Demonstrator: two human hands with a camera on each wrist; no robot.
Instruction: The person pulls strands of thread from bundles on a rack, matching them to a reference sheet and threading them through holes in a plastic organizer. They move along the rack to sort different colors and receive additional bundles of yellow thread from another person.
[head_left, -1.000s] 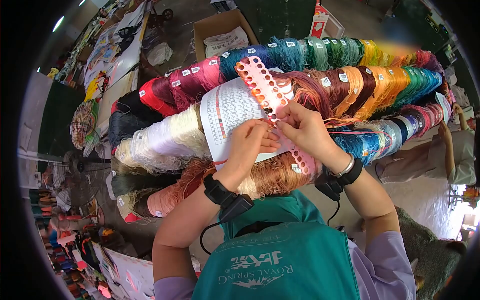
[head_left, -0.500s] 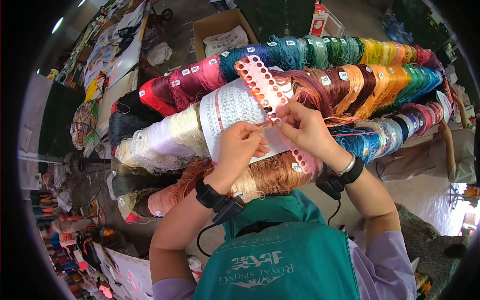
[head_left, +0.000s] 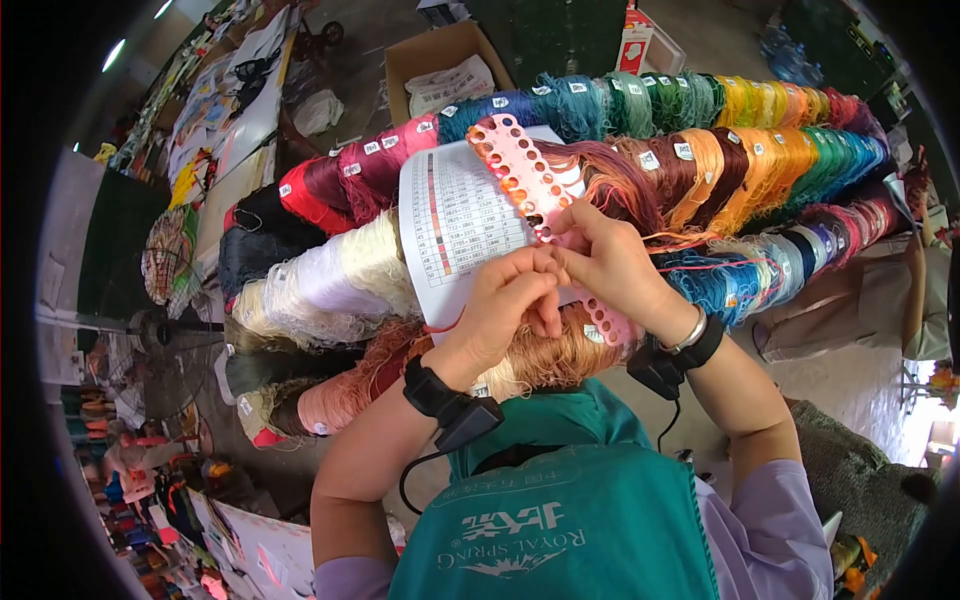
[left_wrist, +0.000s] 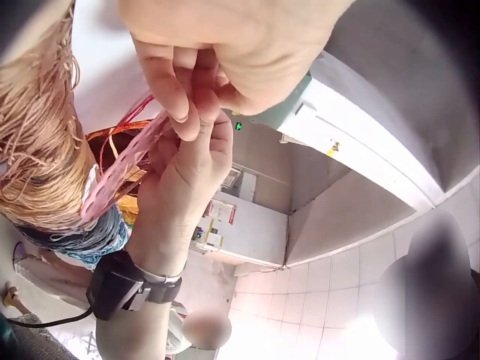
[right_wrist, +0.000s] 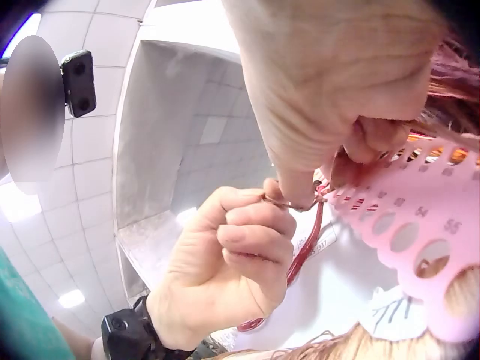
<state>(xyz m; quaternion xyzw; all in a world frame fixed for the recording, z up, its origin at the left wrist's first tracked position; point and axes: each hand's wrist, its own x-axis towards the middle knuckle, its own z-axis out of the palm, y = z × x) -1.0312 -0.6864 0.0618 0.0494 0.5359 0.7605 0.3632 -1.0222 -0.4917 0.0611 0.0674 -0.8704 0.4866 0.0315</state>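
- One left hand [head_left: 510,303] and one right hand [head_left: 622,263] are seen
- One pink card [head_left: 518,170] is counted
- One sheet [head_left: 445,215] is counted
- Two wrist cameras [head_left: 470,422] are worn
- One bracelet [head_left: 692,334] is worn
- One apron [head_left: 560,525] is worn
- One carton [head_left: 403,68] is counted, with one bag [head_left: 450,88] inside
- One bystander [head_left: 860,308] is seen at the head view's right edge
- Thread bundles [head_left: 340,272] are too many to be counted
- Red strands [right_wrist: 306,253] cannot be counted
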